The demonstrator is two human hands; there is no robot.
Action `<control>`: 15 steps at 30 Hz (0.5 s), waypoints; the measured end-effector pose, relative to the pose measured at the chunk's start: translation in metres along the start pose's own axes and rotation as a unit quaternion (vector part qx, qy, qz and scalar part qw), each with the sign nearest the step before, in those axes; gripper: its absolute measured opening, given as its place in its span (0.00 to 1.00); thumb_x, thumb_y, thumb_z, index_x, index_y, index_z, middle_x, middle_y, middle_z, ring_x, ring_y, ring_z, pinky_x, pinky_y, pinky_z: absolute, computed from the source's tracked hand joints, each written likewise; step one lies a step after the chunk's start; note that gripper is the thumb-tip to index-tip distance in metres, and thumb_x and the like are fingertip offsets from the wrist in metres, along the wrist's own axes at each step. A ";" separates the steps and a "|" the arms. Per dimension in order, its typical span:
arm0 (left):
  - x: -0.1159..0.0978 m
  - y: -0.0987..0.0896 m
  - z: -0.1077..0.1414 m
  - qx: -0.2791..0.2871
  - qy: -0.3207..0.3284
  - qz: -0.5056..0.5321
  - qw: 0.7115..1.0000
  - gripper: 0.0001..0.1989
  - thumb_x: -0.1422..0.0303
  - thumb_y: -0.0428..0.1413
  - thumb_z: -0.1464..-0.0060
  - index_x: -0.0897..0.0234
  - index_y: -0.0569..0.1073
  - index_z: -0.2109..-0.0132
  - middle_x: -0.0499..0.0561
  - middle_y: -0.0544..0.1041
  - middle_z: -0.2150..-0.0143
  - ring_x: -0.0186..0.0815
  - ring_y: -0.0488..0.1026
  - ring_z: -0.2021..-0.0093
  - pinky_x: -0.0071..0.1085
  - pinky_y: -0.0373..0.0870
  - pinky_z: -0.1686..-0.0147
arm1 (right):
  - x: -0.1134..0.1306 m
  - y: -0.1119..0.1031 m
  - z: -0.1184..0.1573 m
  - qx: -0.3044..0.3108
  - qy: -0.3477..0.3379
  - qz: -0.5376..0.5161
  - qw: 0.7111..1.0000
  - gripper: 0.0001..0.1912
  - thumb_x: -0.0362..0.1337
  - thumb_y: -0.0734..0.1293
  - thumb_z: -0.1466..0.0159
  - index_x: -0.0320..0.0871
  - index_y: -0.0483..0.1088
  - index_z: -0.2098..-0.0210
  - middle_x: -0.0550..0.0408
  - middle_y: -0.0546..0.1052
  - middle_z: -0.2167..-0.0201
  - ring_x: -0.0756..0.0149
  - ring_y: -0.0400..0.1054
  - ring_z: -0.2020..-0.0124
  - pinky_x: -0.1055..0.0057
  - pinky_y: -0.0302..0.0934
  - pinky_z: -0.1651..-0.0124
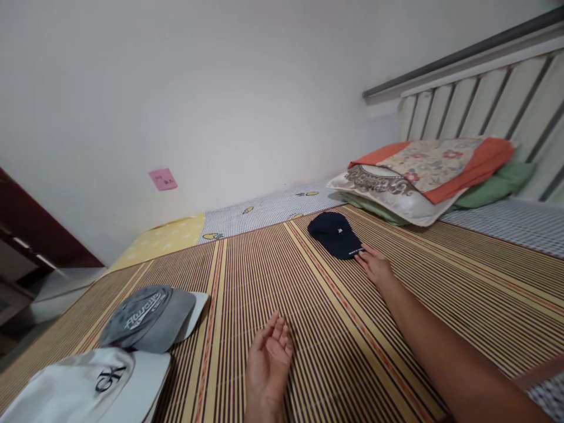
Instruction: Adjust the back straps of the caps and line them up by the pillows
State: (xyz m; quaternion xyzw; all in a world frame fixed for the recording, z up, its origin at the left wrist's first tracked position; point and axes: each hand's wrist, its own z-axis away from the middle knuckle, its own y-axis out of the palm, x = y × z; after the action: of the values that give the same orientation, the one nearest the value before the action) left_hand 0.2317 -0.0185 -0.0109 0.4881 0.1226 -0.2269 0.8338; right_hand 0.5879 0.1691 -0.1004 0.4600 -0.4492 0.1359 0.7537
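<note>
Dark cap (pixel 331 233) on mat (pixel 259 276) nr pillow (pixel 420 210); prob. light, crown soft, brim stiffer, so best hold = brim edge. R hand (pixel 374 264) at brim, can't say if gripping; L hand (pixel 269 359) empty, relaxed.

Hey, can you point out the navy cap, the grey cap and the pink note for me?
Navy cap (pixel 331 231): head view, on its crown.
Grey cap (pixel 147 315): head view, on the lettered front of its crown.
Pink note (pixel 163 180): head view, on the middle of its face.
</note>
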 end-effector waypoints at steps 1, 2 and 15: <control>0.000 0.001 0.000 -0.002 0.000 -0.001 1.000 0.22 0.79 0.47 0.33 0.74 0.63 0.34 0.56 0.78 0.64 0.35 0.80 0.68 0.28 0.78 0.70 | 0.000 0.000 0.000 -0.001 -0.001 -0.001 1.000 0.07 0.33 0.70 0.31 0.39 0.74 0.53 0.52 0.78 0.57 0.65 0.76 0.61 0.66 0.75 0.60; 0.000 0.001 0.001 -0.002 -0.001 -0.001 1.000 0.22 0.79 0.48 0.33 0.74 0.63 0.35 0.56 0.78 0.64 0.35 0.80 0.68 0.27 0.78 0.70 | -0.001 0.000 -0.001 -0.004 -0.003 -0.002 1.000 0.07 0.33 0.70 0.31 0.38 0.74 0.53 0.53 0.78 0.58 0.65 0.76 0.61 0.66 0.75 0.60; 0.001 -0.002 -0.003 0.006 -0.002 0.003 1.000 0.22 0.80 0.49 0.34 0.76 0.63 0.35 0.57 0.78 0.64 0.36 0.79 0.68 0.27 0.78 0.69 | -0.008 -0.003 -0.002 -0.024 -0.035 -0.011 0.999 0.14 0.31 0.70 0.32 0.38 0.72 0.47 0.51 0.78 0.56 0.63 0.77 0.59 0.65 0.77 0.60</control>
State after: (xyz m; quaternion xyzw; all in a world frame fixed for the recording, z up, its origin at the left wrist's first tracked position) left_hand 0.2317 -0.0169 -0.0146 0.4927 0.1187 -0.2263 0.8319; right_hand 0.5861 0.1706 -0.1085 0.4510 -0.4736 0.1004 0.7498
